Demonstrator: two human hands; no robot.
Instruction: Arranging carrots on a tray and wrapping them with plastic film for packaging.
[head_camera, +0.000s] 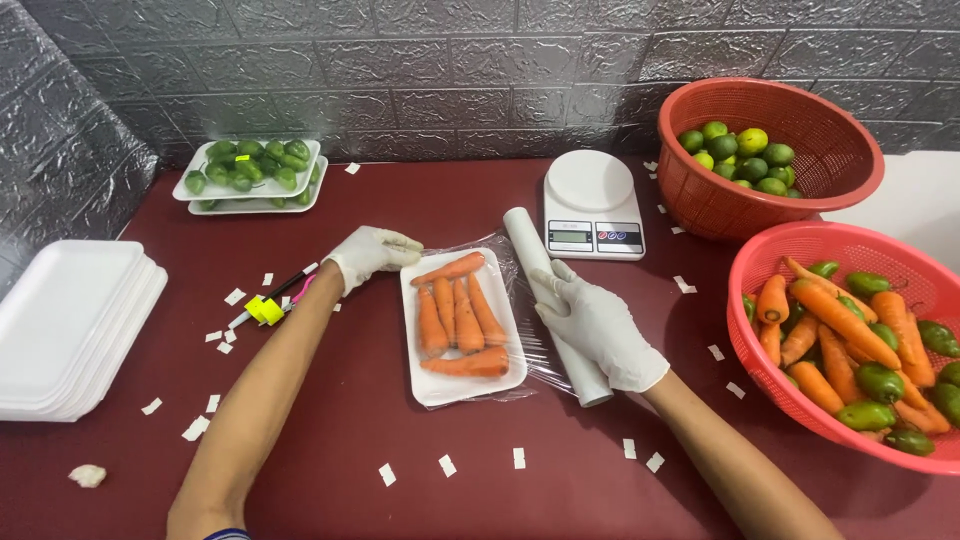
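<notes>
A white foam tray (430, 385) with several carrots (458, 318) lies on the dark red table, with clear cling film stretched over it. My left hand (370, 254), in a white glove, pinches the film's edge at the tray's upper left corner. My right hand (598, 325), also gloved, rests on the roll of cling film (530, 245), which lies along the tray's right side.
A white kitchen scale (592, 205) stands behind the roll. At the right are a red basket of limes (830, 150) and a red basket of carrots and green peppers (760, 365). Stacked white trays (70, 330), trays of green peppers (250, 175), a small cutter (268, 308) and paper scraps lie left.
</notes>
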